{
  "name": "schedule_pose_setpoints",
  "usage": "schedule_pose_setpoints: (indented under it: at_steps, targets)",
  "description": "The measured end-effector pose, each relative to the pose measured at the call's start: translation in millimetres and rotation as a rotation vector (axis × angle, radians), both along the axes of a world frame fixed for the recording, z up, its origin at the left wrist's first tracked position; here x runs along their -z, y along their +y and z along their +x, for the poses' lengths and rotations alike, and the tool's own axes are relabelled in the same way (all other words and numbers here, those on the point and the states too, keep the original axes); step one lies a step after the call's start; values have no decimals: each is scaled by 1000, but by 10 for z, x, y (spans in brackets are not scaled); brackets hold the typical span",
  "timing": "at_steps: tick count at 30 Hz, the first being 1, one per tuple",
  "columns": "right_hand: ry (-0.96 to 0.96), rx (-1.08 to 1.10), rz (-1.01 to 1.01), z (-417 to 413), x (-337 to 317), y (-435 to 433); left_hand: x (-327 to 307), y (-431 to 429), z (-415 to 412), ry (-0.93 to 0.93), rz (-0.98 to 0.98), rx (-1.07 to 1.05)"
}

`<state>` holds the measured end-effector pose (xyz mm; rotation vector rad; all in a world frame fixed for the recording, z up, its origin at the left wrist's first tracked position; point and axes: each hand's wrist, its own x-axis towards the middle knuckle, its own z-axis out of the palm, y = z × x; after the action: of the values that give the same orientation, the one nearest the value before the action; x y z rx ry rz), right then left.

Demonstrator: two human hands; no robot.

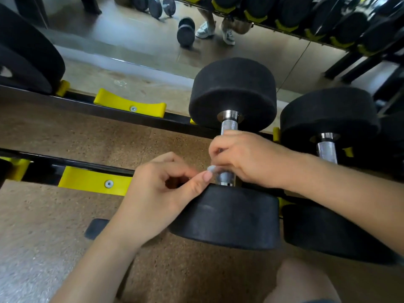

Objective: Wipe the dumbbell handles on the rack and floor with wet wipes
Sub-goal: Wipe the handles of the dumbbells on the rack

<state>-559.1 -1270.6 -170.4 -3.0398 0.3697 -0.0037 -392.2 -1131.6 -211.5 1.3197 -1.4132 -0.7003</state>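
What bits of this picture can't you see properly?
Head view:
Handle: its middle is covered by the right hand wrapped round it.
Wipe: only a white tip shows; the right hand hides the rest.
Left hand: curled fingers hide whether it pinches the wipe.
Next dumbbell: the right forearm crosses its handle.
Big black weight: cut off by the left edge.

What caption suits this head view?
Right hand wraps a wet wipe round a racked dumbbell's handle, left hand touching its end.
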Motion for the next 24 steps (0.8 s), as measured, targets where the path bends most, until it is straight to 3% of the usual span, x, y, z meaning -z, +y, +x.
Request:
schedule_pose_setpoints:
  at_steps: [3, 6, 8, 10, 13, 16, 18, 24]
  targets:
    - [33, 4, 203, -114, -17, 102, 17, 9, 5, 5, 21, 14]
    - [-40, 39, -48, -67, -105, -84, 33, -14, 14, 10, 22, 14]
    - [-186, 206, -283, -5, -147, -222, 29, -18, 18, 36, 19, 14]
    - [-282, 362, -294, 1, -84, -179, 19, -24, 10, 51, 13, 11]
    - [-307, 382, -192, -14, 17, -51, 13, -53, -10, 67, 8, 7]
    - [-222, 418, -326, 68, -16, -150, 25, -87, -29, 74, -9, -7]
    - [-300, 507, -380, 51, -1, -177, 33, -95, -26, 71, -31, 1]
    - [-668, 846, -101, 10, 191, -83, 15, -125, -29, 35, -64, -14]
